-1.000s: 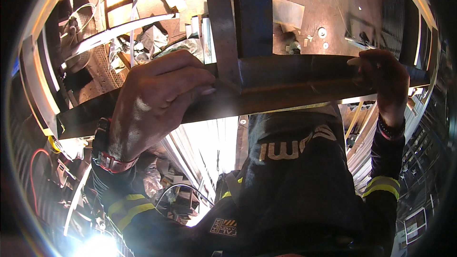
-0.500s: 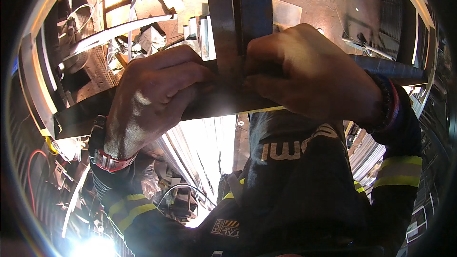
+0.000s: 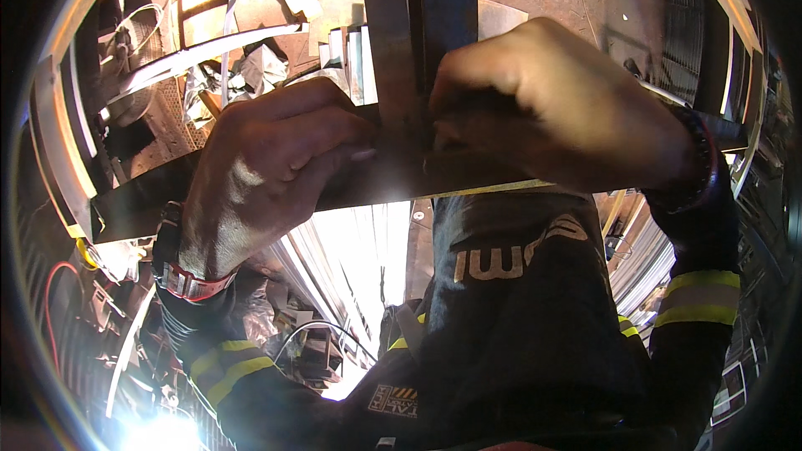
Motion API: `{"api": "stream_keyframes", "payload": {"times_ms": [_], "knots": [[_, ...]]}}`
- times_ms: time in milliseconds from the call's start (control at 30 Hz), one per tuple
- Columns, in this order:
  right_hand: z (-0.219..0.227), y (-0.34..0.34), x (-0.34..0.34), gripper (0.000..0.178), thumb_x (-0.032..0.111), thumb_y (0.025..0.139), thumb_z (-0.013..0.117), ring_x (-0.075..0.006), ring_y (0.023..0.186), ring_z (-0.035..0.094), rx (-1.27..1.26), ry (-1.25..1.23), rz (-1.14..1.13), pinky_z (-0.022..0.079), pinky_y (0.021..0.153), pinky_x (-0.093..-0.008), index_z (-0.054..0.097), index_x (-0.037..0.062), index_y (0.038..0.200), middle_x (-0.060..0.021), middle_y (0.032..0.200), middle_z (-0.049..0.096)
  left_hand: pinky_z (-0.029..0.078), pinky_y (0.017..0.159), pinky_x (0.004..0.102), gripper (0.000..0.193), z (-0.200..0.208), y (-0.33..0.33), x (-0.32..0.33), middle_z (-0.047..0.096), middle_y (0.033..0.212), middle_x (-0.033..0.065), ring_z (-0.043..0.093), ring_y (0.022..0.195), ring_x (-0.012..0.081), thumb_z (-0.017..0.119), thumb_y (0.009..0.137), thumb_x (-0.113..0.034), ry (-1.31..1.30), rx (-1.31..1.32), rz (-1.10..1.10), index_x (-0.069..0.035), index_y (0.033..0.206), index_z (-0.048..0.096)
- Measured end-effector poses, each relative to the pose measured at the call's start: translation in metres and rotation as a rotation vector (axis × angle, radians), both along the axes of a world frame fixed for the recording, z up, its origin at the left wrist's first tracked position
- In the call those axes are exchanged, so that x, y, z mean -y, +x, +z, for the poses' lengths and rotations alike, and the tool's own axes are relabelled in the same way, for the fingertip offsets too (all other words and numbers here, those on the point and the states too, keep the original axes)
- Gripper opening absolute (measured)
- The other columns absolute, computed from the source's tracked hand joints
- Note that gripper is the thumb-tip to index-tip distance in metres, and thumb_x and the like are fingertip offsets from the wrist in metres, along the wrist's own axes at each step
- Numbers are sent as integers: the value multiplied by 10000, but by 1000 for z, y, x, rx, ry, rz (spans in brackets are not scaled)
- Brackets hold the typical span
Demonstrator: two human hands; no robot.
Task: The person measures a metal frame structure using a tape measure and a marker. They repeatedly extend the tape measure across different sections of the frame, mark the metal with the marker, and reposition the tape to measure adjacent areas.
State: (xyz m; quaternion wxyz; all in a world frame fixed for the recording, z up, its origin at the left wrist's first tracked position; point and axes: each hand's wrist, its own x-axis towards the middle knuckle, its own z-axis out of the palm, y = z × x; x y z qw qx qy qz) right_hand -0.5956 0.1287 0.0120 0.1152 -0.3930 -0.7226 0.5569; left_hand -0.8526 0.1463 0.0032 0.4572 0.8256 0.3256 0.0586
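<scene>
Watching from over here: that bar [image 3: 397,179] looks like plain dark steel, so I'd bet on heavy for its length, stiff as anything and not remotely fragile. It sits crosswise at the near end of the post [image 3: 449,0], sticking out both ways. Faces look smooth, so bare skin might slide a bit, and I'd be wary of the edges. If you had to lift it, I'd take it well out on either side of the post so it can't tip.

The left hand [image 3: 271,167] is on the bar just left of the post, fingers bent and thumb tucked in close, so a narrow gap at most. The right hand [image 3: 551,108] is right by the post's near end, fingers curled in, but it's blurred and shadowy there, so I can't tell if either one is really pinching anything.

Beyond the post there's a brown, scuffed floor [image 3: 576,0]. Left of the post it's messy: a long pale strip [image 3: 200,52] and crumpled plastic [image 3: 263,69]. On the near side of the post, a stack of bright lengths [image 3: 359,259] runs under the bar, with nasty glare [image 3: 163,434] way off to the left.
</scene>
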Motion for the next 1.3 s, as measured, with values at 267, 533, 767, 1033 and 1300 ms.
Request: {"api": "stream_keyframes", "payload": {"times_ms": [267, 533, 767, 1033, 1300], "knots": [[-7, 8, -7, 140, 110, 915, 654, -206, 790, 697, -71, -168, 42, 534, 697, -329, 676, -13, 978, -132, 849, 696, 510, 601, 347, 90, -4, 1, -1, 628, 822, 84, 657, 704, 256, 721, 782, -37, 31, 18, -9, -34, 862, 679], [52, 36, 29, 141, 98, 950, 608, -71, 665, 547, -25, 29, -498, 428, 602, -220, 650, 11, 1053, -43, 839, 621, 514, 653, 375, 82, -16, -11, -6, 623, 809, 95, 640, 728, 280, 700, 808, -92, 92, 92, -60, -25, 840, 667], [0, 22, 85, 167, -99, 867, 685, -80, 841, 609, -259, 352, -872, 490, 743, -233, 629, 9, 981, -55, 918, 664, 522, 731, 380, 149, -9, -18, 0, 627, 827, 111, 651, 813, 298, 709, 806, -98, 6, 67, -11, -27, 936, 694], [-33, 10, 93, 102, 2, 891, 673, -108, 787, 669, 112, 810, -1197, 529, 725, -251, 622, 9, 980, -99, 900, 725, 516, 769, 315, 95, -10, -19, 3, 664, 878, 74, 651, 837, 187, 720, 844, -45, -15, 70, 3, -24, 935, 706], [-28, 3, 91, 169, 52, 813, 678, -322, 698, 677, 216, 946, -1235, 535, 655, -394, 610, 17, 964, -183, 804, 655, 526, 725, 327, 141, -42, -23, -4, 707, 876, 112, 671, 776, 202, 744, 807, -23, 98, 277, -13, -16, 944, 712]]}}
